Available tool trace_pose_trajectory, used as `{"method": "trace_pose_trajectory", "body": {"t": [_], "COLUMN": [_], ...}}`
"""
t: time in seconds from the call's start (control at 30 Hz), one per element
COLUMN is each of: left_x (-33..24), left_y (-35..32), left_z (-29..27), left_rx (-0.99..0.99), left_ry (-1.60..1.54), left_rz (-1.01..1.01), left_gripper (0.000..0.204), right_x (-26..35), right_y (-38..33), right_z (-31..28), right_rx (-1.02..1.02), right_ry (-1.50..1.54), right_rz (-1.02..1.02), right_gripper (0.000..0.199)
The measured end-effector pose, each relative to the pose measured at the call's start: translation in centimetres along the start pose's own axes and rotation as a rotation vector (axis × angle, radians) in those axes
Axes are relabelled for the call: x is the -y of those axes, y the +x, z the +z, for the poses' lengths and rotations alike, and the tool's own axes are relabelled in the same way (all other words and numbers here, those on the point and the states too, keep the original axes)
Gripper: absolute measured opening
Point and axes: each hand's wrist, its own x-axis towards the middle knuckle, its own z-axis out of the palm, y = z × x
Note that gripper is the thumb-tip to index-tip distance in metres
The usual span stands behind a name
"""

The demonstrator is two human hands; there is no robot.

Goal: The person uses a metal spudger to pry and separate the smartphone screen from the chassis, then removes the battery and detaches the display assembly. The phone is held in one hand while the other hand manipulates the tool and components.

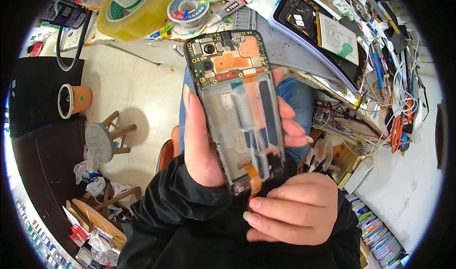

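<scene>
An opened smartphone (223, 141), its back cover off, is held tilted above my lap. At its top end the green circuit board (235, 55) shows, with a camera lens and copper-coloured patches. The battery bay below has no battery in it. My left hand (202, 148) is closed round the phone, thumb along the left edge and fingertips showing past the right edge. An orange flex cable (254, 176) hangs out of the bottom end. The thumb and fingers of my right hand (299, 209) pinch its lower end, which they partly hide.
On the bench beyond lie yellow tape (135, 17), a solder wire spool (188, 10), a glue tube (230, 8) and another opened phone (301, 12) with a loose battery (337, 38). Tools and cables crowd the right. A stool (99, 143) and orange bin (81, 99) stand left.
</scene>
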Motion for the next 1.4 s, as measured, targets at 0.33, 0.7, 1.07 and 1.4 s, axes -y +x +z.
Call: {"method": "trace_pose_trajectory", "body": {"t": [0.33,0.7,1.07,1.4], "left_x": [0.3,0.6,0.5,0.6], "left_y": [-0.6,-0.8,-1.0,-1.5], "left_z": [1.0,0.6,0.6,0.8], "left_rx": [-0.429,-0.402,-0.422,-0.398], "left_ry": [0.718,0.854,0.717,0.814], "left_rz": [0.092,0.087,0.107,0.133], "left_gripper": [0.069,0.072,0.054,0.056], "right_x": [-0.3,-1.9,-2.0,-2.1], "right_y": [0.6,-2.3,-2.6,-2.6], "right_z": [0.1,-0.7,-0.5,0.2], "right_rx": [-0.014,-0.174,-0.184,-0.183], "right_ry": [0.222,0.641,0.626,0.507], "right_rz": [0.767,0.960,0.964,0.871], "right_gripper": [0.057,0.053,0.058,0.059]}}
